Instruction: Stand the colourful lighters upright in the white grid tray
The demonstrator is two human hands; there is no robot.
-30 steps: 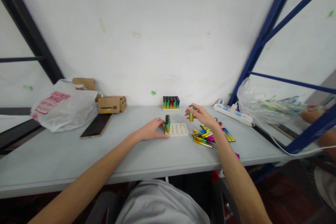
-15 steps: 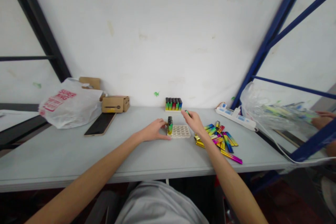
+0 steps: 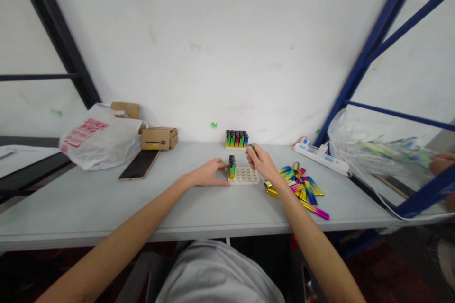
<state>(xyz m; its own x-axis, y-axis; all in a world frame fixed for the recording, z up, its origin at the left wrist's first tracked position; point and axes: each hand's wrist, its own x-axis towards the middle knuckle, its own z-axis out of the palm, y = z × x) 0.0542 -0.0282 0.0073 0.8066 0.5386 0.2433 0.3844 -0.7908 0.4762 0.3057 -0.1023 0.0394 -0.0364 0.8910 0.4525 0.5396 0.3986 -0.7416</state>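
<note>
My left hand (image 3: 208, 173) grips the left end of a white tray (image 3: 247, 179) full of holes, thumb at the front corner and fingers behind. In the tray's left end stand a few lighters (image 3: 232, 169) with black tops and green-yellow bodies. Above the tray's right side, my right hand (image 3: 262, 160) is closed around a lighter (image 3: 252, 147); only its dark and green end shows past the fingers. Right of the tray lies a loose pile of shiny multicoloured pieces (image 3: 310, 191) shaped like lighter bodies, partly behind my right forearm.
Against the wall stands a block of upright lighters (image 3: 237, 138). To the left lie a phone (image 3: 139, 164), a cardboard box (image 3: 159, 138) and a white plastic bag (image 3: 103, 139). A power strip (image 3: 322, 159) and blue rack post (image 3: 355, 75) are at right, where another person's hand (image 3: 441, 164) shows.
My right hand, with the lighter, has turned and come slightly nearer the tray. My left hand keeps its place at the tray's end. The whole view has shifted a little.
</note>
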